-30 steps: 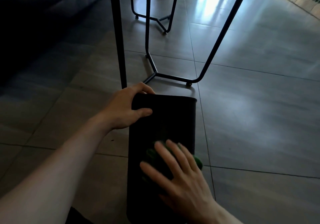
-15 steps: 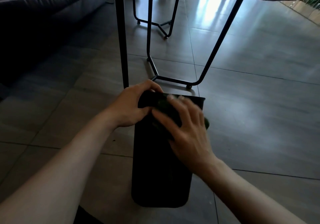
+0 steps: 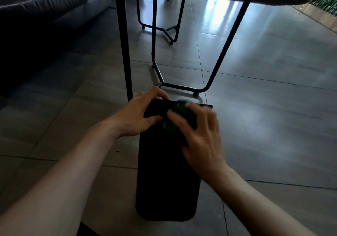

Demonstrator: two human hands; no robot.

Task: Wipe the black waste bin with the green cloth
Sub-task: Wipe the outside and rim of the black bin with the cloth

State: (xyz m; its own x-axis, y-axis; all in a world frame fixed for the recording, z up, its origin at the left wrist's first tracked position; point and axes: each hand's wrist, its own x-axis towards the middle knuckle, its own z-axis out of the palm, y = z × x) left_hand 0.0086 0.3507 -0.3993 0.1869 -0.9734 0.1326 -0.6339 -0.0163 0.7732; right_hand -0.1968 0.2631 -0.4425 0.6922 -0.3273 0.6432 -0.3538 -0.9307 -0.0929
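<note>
Left forearm: mine, bare, reaching forward from lower left.
Left hand (image 3: pixel 138 115): my fingers curl over the rim of the black waste bin (image 3: pixel 164 181).
Right hand (image 3: pixel 200 139): my fingers are spread, pressing the green cloth (image 3: pixel 179 108); blurred.

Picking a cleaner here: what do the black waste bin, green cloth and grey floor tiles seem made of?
The black waste bin is probably matte plastic, maybe coated metal: smooth, rounded, no sheen. The green cloth looks like soft fabric, bunched up; its weave is blurred. The grey floor tiles are likely polished ceramic or stone: they mirror bright light and have thin grout lines.
</note>
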